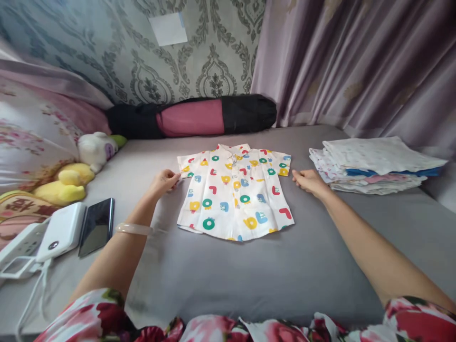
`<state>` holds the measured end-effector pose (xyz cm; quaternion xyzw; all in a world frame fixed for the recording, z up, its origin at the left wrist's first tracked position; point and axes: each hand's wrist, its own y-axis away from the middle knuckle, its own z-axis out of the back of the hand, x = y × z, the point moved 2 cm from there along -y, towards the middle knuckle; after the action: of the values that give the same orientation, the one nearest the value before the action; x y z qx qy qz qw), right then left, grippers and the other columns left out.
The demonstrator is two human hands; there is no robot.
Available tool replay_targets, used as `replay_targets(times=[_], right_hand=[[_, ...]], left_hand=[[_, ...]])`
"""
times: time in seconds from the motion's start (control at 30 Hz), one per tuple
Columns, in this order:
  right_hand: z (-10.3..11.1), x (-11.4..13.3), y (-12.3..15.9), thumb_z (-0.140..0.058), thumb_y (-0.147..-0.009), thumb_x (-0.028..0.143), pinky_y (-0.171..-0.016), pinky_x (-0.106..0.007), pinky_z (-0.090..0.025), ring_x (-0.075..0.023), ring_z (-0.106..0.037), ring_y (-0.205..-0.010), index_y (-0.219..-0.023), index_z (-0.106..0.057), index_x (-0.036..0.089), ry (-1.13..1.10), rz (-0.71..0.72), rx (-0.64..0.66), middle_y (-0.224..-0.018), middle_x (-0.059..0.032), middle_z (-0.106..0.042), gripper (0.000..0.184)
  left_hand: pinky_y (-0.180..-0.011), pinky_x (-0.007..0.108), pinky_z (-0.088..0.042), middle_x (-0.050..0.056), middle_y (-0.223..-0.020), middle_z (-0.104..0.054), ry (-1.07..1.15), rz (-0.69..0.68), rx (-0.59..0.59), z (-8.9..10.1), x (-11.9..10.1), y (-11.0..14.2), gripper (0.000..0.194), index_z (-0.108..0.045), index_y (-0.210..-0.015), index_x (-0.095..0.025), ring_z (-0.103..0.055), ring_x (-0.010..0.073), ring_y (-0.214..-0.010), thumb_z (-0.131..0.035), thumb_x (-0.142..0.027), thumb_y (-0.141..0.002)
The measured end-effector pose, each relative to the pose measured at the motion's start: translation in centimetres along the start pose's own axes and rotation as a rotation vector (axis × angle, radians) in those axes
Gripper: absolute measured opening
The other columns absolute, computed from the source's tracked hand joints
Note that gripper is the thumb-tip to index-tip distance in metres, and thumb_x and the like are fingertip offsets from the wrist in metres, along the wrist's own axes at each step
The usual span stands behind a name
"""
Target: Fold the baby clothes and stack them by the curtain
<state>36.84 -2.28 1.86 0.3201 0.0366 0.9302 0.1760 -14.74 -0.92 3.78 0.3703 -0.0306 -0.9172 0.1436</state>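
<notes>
A child's short-sleeved shirt [235, 194], white with colourful letter shapes, is spread flat, front up, its collar away from me. The fingers of my left hand [166, 181] are pinched together at the lower corner of the left-side sleeve and touch it. On the other side, my right hand [310, 182] has its fingers curled closed just beside the right-side sleeve hem; a narrow gap seems to lie between fingertips and cloth. Both sleeves stretch out sideways, and the shirt's bottom hem curves toward me.
A stack of folded clothes [377, 166] sits at the right on the grey sheet [242, 280]. Leftward are a phone [96, 227], a white power bank [62, 230], a power strip [24, 244] and plush toys [66, 183]. A black-and-pink roll [192, 117] lies along the wall.
</notes>
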Motion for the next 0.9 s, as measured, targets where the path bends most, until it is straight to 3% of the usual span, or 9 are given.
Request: replay_targets(times=[0.2,0.4,0.63,0.9], right_hand=[[-0.7,0.8,6.8,-0.049,-0.088,0.051,-0.041,-0.021,-0.026,-0.0079,-0.041,-0.04,-0.067,-0.063,0.017,-0.021,0.01,0.189,-0.053,-0.0003,-0.057,0.042],[-1.0,1.8,10.7,-0.053,-0.082,0.06,-0.042,-0.022,-0.022,-0.0067,-0.032,-0.038,-0.053,-0.051,0.019,0.057,0.059,0.291,-0.042,0.0042,-0.042,0.051],[-1.2,1.8,12.1,-0.06,-0.074,0.061,-0.048,-0.023,-0.023,-0.0078,-0.036,-0.049,-0.054,-0.051,0.018,0.021,0.165,0.35,-0.05,0.0039,-0.046,0.047],[-0.9,0.9,11.8,-0.058,-0.076,0.053,-0.049,-0.024,-0.021,-0.0079,-0.032,-0.05,-0.059,-0.049,0.019,0.046,0.124,0.347,-0.05,0.0063,-0.04,0.039]], left_hand=[[-0.053,0.025,-0.039,-0.002,-0.053,-0.054,-0.118,-0.012,0.063,-0.6,-0.5,5.9,0.034,-0.055,-0.065,-0.02,-0.051,0.0142,-0.053,-0.058,-0.054,-0.073],[-0.049,0.025,-0.029,-0.002,-0.052,-0.046,-0.188,0.004,0.178,-1.2,-1.0,10.2,0.042,-0.055,-0.059,-0.019,-0.042,0.0128,-0.052,-0.057,-0.06,-0.07],[-0.048,0.024,-0.022,-0.004,-0.053,-0.037,-0.136,-0.068,0.098,-2.0,0.4,12.8,0.047,-0.047,-0.057,-0.019,-0.034,0.0106,-0.052,-0.053,-0.064,-0.071],[-0.06,0.026,-0.036,0.001,-0.064,-0.051,-0.238,-0.067,-0.029,-2.5,0.5,12.7,0.038,-0.055,-0.06,-0.019,-0.051,0.017,-0.066,-0.048,-0.054,-0.074]])
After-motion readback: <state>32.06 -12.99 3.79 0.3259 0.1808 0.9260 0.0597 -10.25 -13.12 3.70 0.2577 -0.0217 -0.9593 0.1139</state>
